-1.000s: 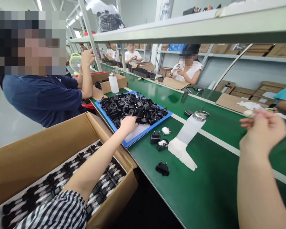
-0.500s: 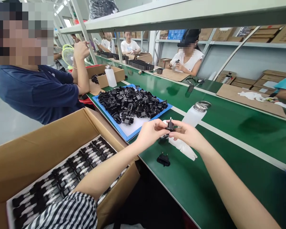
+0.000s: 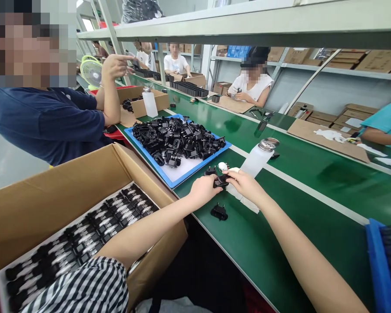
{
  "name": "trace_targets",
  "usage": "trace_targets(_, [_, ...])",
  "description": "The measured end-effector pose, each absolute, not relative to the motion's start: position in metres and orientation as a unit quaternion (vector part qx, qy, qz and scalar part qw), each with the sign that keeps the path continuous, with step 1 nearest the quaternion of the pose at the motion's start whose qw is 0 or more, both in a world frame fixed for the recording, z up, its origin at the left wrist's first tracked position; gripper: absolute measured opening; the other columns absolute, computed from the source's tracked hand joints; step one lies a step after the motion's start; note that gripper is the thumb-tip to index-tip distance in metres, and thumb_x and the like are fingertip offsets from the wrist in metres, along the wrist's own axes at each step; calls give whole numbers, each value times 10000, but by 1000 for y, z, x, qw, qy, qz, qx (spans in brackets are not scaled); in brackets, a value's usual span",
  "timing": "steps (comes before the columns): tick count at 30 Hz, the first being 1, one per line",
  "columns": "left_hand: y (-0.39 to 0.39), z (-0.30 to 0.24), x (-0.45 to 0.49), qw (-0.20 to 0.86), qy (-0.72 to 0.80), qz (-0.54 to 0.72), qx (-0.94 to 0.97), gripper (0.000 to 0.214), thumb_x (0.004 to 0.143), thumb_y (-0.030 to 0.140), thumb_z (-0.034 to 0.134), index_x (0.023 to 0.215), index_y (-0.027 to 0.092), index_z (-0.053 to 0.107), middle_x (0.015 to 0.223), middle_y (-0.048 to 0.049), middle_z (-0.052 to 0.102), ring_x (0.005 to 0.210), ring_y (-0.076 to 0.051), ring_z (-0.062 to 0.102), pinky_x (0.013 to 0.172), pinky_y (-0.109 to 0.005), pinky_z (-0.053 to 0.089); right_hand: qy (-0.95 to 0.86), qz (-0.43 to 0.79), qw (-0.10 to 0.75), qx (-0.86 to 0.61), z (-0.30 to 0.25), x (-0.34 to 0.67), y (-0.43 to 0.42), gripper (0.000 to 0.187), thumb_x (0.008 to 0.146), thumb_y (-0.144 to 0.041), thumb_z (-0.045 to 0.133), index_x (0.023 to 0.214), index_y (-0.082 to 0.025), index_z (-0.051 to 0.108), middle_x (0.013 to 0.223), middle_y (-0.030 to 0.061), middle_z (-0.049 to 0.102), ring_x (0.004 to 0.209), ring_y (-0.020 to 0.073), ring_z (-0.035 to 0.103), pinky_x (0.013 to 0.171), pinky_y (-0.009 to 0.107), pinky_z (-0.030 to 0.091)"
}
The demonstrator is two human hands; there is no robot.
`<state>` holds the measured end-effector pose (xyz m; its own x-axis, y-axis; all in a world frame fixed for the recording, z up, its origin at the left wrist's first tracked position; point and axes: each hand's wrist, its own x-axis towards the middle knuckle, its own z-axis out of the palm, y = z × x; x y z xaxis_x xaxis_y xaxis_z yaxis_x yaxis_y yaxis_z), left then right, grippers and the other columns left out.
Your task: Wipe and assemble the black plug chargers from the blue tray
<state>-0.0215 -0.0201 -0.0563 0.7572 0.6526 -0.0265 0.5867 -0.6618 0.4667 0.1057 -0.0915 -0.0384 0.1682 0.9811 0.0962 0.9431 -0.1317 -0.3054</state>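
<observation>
At the near left, a cardboard box (image 3: pixel 68 204) holds rows of black parts laid flat, and a striped sleeve (image 3: pixel 81 287) shows at the bottom edge. On the green surface (image 3: pixel 280 252) just right of the box, a lone black plug (image 3: pixel 219 211) lies by itself, near the hands but not touched. At the near right edge sits the corner of a blue bin (image 3: pixel 376 261).

Just beyond the lone plug, the left hand (image 3: pixel 203 191) and right hand (image 3: pixel 244 183) meet over the surface. Between them is a black adapter (image 3: pixel 221 181); the fingers of both hands close on it, the left from the left side and the right from the right. It sits low, at or just above the surface; I cannot tell if it touches. Under the right hand lies a white cloth (image 3: pixel 247 202).

Just past the hands, another black piece (image 3: pixel 210 171) and a small white part (image 3: pixel 222 166) rest on the surface. A white bottle (image 3: pixel 259 157) with a metal cap stands to their right. To the left, a blue tray (image 3: pixel 179 176) carries a heap of black adapters (image 3: pixel 177 139).

Farther left, a person in a dark blue shirt (image 3: pixel 52 121) leans an elbow by the tray with a raised hand (image 3: pixel 115 65). Across the surface at the far side, other people sit at work among brown cartons (image 3: pixel 322 132).
</observation>
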Motion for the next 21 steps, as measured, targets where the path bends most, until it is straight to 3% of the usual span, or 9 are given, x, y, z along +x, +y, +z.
trace_targets(5, [-15, -59, -26, 293, 322, 116, 893, 392, 630, 335, 531, 989, 198, 449, 766, -15, 590, 700, -167, 550, 611, -247, 410, -688, -37, 58, -723, -40, 96, -94, 290, 771, -198, 396, 1043, -201, 495, 817, 76, 508, 806, 211, 481, 655, 287, 395])
trace_targets(9, [-15, -61, -27, 283, 309, 113, 901, 347, 638, 301, 523, 966, 202, 468, 776, -11, 591, 696, -162, 549, 621, -245, 407, -693, -30, 30, -720, -34, 88, -96, 453, 767, -181, 404, 1207, -201, 299, 773, 70, 520, 706, 209, 504, 577, 289, 394])
trace_targets(11, [-15, -61, -27, 292, 308, 114, 898, 322, 637, 293, 524, 945, 207, 483, 768, -5, 592, 702, -159, 549, 625, -240, 406, -671, 10, 67, -739, -32, 87, -96, 550, 746, -186, 444, 1242, -193, 207, 767, 56, 526, 662, 193, 507, 557, 280, 394])
trace_targets(12, [-15, -62, -27, 300, 309, 117, 895, 326, 635, 297, 526, 946, 209, 483, 767, -3, 593, 704, -159, 549, 625, -239, 407, -657, 38, 91, -747, -32, 88, -96, 554, 730, -194, 472, 1230, -187, 235, 774, 53, 528, 659, 185, 506, 560, 274, 395])
trace_targets(16, [-14, -64, -27, 317, 317, 127, 885, 384, 619, 313, 542, 978, 201, 468, 801, -10, 594, 721, -164, 549, 632, -242, 409, -613, 136, 188, -755, -38, 97, -91, 236, 668, -188, 546, 904, -193, 552, 831, 32, 545, 730, 164, 499, 613, 251, 401])
trace_targets(18, [-14, -65, -27, 320, 319, 124, 884, 389, 617, 307, 546, 981, 193, 466, 782, -12, 596, 727, -165, 549, 644, -244, 409, -602, 162, 240, -744, -40, 101, -90, 136, 662, -151, 540, 784, -198, 576, 859, 9, 555, 743, 148, 501, 632, 238, 402])
trace_targets(21, [-14, -66, -27, 313, 317, 121, 887, 371, 628, 310, 535, 974, 195, 469, 733, -7, 599, 721, -167, 551, 646, -250, 411, -591, 177, 279, -736, -43, 104, -92, 140, 656, -138, 538, 777, -199, 572, 842, -6, 568, 697, 129, 511, 647, 241, 406])
